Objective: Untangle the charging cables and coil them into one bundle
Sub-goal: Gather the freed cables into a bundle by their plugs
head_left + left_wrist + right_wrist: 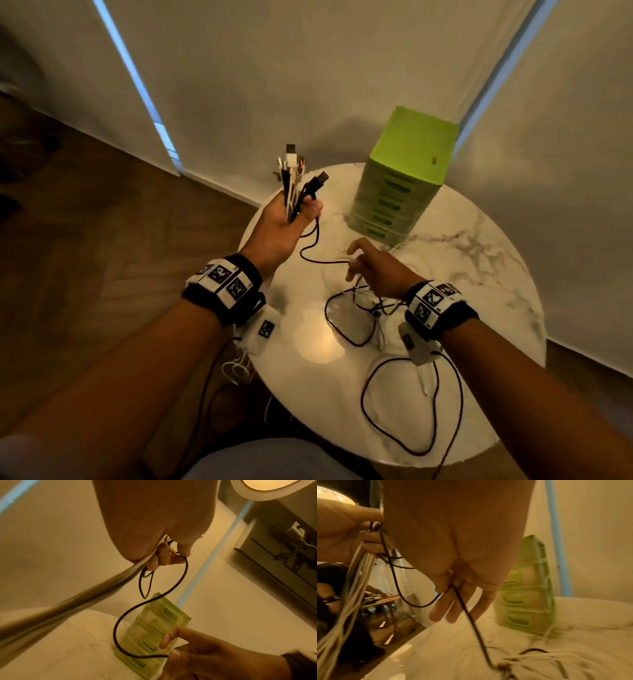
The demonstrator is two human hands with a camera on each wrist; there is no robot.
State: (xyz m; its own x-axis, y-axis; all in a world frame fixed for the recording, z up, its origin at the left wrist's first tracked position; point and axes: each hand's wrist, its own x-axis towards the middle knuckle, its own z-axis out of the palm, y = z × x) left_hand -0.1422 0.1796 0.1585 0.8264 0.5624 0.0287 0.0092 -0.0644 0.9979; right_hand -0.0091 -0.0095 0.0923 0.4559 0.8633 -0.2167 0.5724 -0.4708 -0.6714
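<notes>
Left hand [281, 226] is raised above the far-left edge of the round white marble-patterned table [472, 274], its fingers curled round a bunch of white and black charging cable ends [294, 185] whose plugs stick up out of the fist. From that fist a thin black cable [317, 253] droops and runs across to the right hand [376, 267], which hovers low over the tabletop and pinches the strand between thumb and fingers, the remaining fingers loosely extended. No brand name or readable writing shows anywhere; the only markings are black-and-white square code tags on the dark wristbands [224, 284] worn on both forearms. Below the right wrist lies a knot of tangled black and white cables [370, 305], with long black loops [411, 411] trailing toward the near edge of the table and white strands hanging off the left side. A lime-green plastic mini drawer chest [404, 178] with slotted handles stands on the far side of the table. Behind it hang pale curtains [308, 68] with narrow strips of blue light at the gaps, and the floor [102, 240] is brown wood in a herringbone pattern. Warm lamplight glares off the tabletop.
</notes>
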